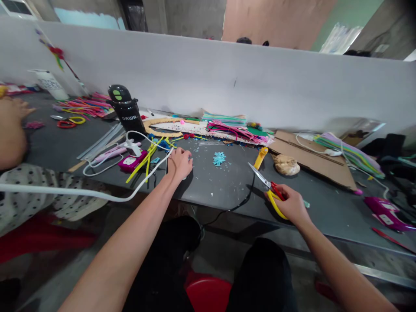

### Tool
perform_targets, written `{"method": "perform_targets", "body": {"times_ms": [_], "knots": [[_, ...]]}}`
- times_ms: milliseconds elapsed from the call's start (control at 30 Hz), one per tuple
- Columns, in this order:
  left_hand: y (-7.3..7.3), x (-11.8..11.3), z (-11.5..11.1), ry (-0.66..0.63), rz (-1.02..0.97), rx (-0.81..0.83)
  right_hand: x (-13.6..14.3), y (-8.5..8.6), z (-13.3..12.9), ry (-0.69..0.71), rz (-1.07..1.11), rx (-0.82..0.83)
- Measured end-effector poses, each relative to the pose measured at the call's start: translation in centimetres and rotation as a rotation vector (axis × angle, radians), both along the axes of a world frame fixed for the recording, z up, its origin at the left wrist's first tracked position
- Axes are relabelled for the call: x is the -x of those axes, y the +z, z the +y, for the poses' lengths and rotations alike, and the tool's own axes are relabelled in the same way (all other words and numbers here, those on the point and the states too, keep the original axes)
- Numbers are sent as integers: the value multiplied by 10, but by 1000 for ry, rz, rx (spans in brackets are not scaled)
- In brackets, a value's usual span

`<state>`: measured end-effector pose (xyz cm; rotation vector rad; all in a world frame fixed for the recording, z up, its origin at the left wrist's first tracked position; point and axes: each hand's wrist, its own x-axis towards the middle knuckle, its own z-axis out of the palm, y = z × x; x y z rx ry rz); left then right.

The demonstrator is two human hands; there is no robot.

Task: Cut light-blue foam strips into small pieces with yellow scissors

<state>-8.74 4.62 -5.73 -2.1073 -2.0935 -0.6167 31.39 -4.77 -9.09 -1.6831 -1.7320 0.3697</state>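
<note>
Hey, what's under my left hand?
Grey tabletop shows around your left hand; a pale edge peeks out, but whatever the hand covers can't be seen.

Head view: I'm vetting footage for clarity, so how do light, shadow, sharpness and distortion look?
In the head view, soft shadow falls on the grey table beside the left hand; in the head view, the scissors in the right hand look fairly crisp; in the head view, apparent wide-angle stretch tilts the black bottle.
</note>
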Motion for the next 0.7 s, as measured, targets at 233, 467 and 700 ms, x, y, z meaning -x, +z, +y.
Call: {"method": "perform_targets", "body": {"times_ms": [233,467,700], "knots": [[2,-8,12,16,73,73,4,3,0,-1,15,-6],[1,-12,15,-27,52,91,4,2,1,-15,43,-5],[14,-41,-12,-219,-134,-44,5,3,0,-15,58,-17]]}}
